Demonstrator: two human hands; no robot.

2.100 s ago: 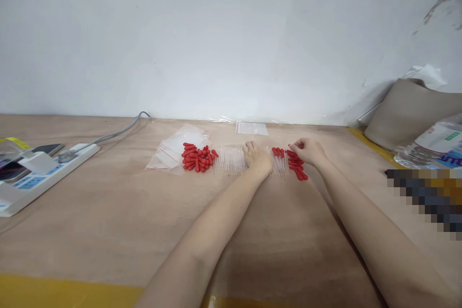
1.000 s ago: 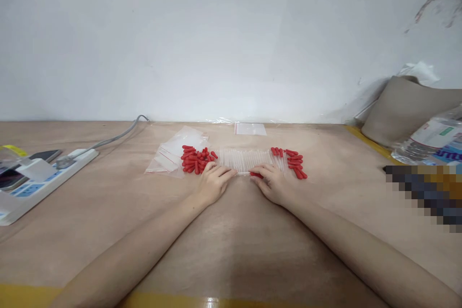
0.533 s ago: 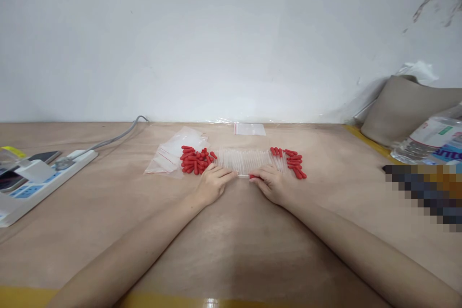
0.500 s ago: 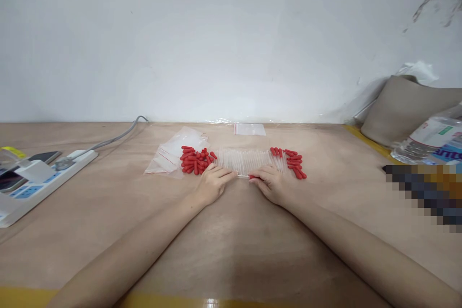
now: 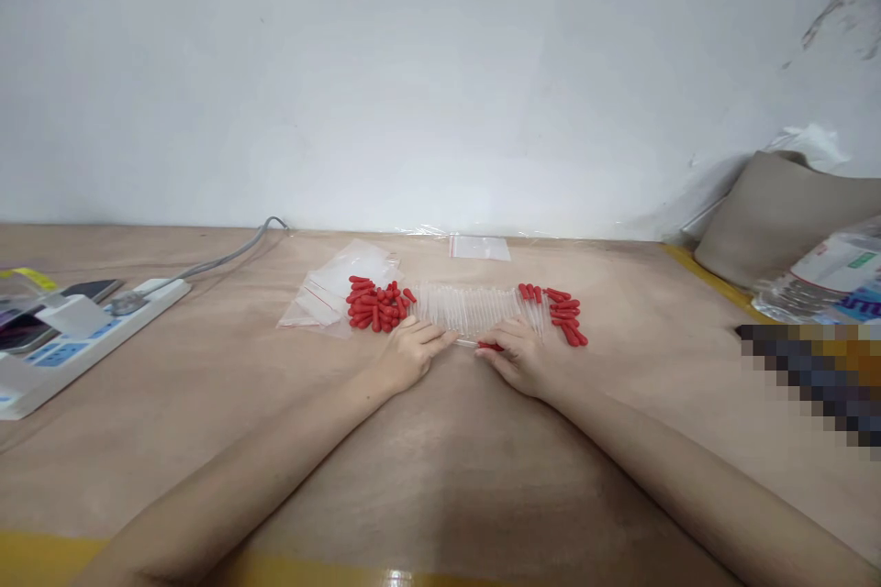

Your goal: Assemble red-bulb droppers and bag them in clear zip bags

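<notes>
A red bulb (image 5: 490,346) pinched by right fingers (image 5: 507,331) has been brought to a clear tube (image 5: 466,343) pinched by left fingers (image 5: 430,336).

Red bulbs (image 5: 376,319), clear tubes (image 5: 473,310), yellow tape (image 5: 48,559).

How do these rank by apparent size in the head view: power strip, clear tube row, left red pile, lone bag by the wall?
1. Power strip, cut off by the frame
2. Clear tube row, partly hidden
3. Left red pile
4. Lone bag
</notes>
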